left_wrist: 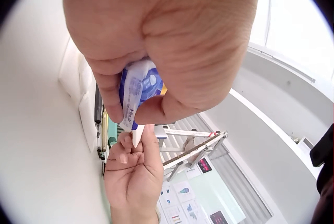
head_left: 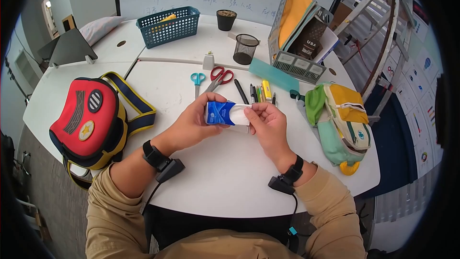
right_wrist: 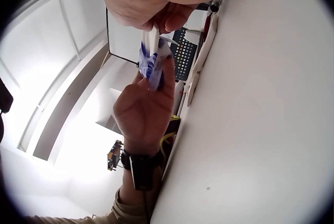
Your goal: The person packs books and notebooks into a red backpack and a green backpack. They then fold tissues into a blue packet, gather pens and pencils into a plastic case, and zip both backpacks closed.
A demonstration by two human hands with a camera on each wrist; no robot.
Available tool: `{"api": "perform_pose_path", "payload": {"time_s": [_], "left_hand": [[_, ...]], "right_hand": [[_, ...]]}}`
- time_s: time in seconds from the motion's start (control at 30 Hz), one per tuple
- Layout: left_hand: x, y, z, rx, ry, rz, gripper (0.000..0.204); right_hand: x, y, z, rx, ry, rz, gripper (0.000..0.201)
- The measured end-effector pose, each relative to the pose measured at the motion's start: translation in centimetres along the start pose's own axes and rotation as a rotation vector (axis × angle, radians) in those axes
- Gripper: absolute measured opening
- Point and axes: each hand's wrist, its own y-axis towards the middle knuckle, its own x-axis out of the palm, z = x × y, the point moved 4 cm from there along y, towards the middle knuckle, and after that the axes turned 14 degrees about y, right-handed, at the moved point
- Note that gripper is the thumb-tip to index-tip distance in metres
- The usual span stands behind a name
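Note:
Above the table, my left hand [head_left: 191,125] grips a small blue and white tissue pack [head_left: 218,113] between thumb and fingers. White folded tissue [head_left: 239,114] shows at the pack's right end. There my right hand [head_left: 271,127] pinches the tissue, its thumb lying on top. In the left wrist view, the pack's clear wrapper [left_wrist: 133,93] carries small print, and the white end points at the right hand. Just beyond the hands lie teal-handled scissors [head_left: 197,79], red-handled scissors [head_left: 221,76] and a black marker [head_left: 241,91].
A red backpack [head_left: 88,120] lies at left, a green and yellow backpack [head_left: 338,122] at right. Along the back stand a teal basket [head_left: 167,28], a potted plant [head_left: 225,20], a mesh pen cup [head_left: 246,50] and a grey file box [head_left: 298,65]. Several pens and a yellow highlighter [head_left: 266,90] lie centre-right.

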Motion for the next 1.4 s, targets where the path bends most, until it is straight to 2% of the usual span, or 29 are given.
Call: {"api": "perform_pose_path", "payload": {"time_s": [0.23, 0.43, 0.53, 0.63, 0.83, 0.9, 0.97, 1.03, 1.07, 1.2, 1.4], "left_hand": [[0.3, 0.0, 0.2, 0.039, 0.014, 0.013, 0.074], [0.1, -0.1, 0.4, 0.041, -0.064, 0.009, 0.075], [0.4, 0.0, 0.0, 0.062, -0.074, -0.012, 0.075], [0.7, -0.1, -0.1, 0.067, -0.113, -0.025, 0.074], [0.7, 0.0, 0.0, 0.087, -0.110, 0.022, 0.064], [0.6, 0.1, -0.2, 0.115, -0.099, 0.077, 0.059], [0.5, 0.0, -0.1, 0.092, -0.063, 0.109, 0.058], [0.4, 0.1, -0.1, 0.073, -0.016, 0.149, 0.060], [0.4, 0.2, -0.2, 0.064, 0.012, 0.174, 0.061], [0.2, 0.1, 0.0, 0.057, 0.269, 0.296, 0.072], [0.2, 0.3, -1.2, 0.159, 0.328, 0.378, 0.074]], "right_hand": [[0.6, -0.5, 0.1, -0.040, 0.027, -0.069, 0.018], [0.1, -0.4, -0.4, -0.103, -0.140, -0.081, 0.015], [0.9, -0.8, -0.8, -0.194, -0.171, -0.094, 0.012], [1.2, -0.9, -2.0, -0.323, -0.377, -0.174, 0.012], [1.5, -1.0, -2.5, -0.406, -0.362, -0.146, 0.013], [1.9, -0.7, -2.0, -0.389, -0.228, -0.034, 0.015], [1.8, -0.5, -1.2, -0.270, -0.137, -0.054, 0.016], [0.9, -0.3, 0.0, -0.052, -0.088, -0.204, 0.017], [0.8, -0.6, 0.2, -0.023, -0.142, -0.240, 0.014], [1.3, -1.1, 0.0, -0.076, -0.186, -0.306, 0.012], [1.5, -1.4, -0.4, -0.053, -0.169, -0.313, 0.012]]}}
